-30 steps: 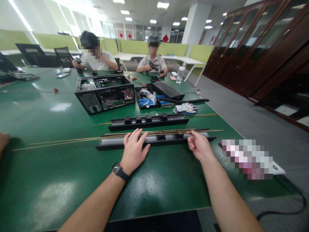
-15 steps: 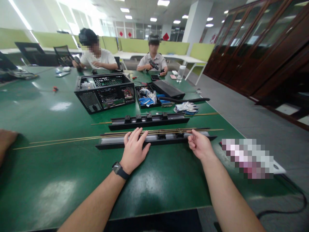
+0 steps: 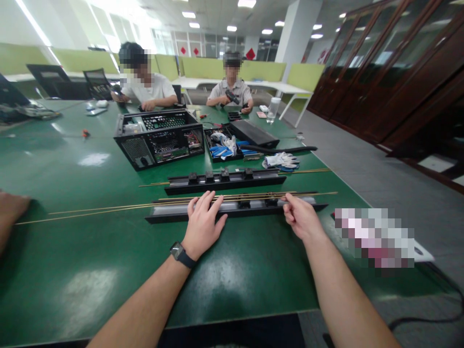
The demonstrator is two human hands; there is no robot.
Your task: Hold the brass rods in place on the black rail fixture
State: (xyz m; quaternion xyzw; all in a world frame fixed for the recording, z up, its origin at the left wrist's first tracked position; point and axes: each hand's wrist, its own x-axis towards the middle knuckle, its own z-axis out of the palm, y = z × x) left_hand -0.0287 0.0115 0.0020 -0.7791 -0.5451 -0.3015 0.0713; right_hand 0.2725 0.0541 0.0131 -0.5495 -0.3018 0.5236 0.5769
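A long black channel (image 3: 166, 218) with a pale inner strip and small black blocks lies crosswise in front of me. Several thin brass-coloured rods (image 3: 246, 197) run along its top, and two of them stretch far out to the left. My left hand (image 3: 205, 224), with a watch on the wrist, rests palm down across channel and rods, fingers spread. At the right part of the channel my right hand (image 3: 302, 215) is closed, thumb and forefinger pinched at a rod; its other fingers are curled. Behind lies a second black channel (image 3: 226, 183) with several black blocks and rods.
An open computer case (image 3: 159, 142), a tray of gloves (image 3: 223, 147), a loose glove (image 3: 281, 161) and a black box (image 3: 253, 133) stand farther back. A power strip (image 3: 423, 252) lies right. Another person's hand (image 3: 12, 210) is at left; two people sit opposite.
My hands hold nearly the same pose on the rods. The whole view has shifted slightly. Across the table, the person on the left has lowered one hand toward the tabletop.
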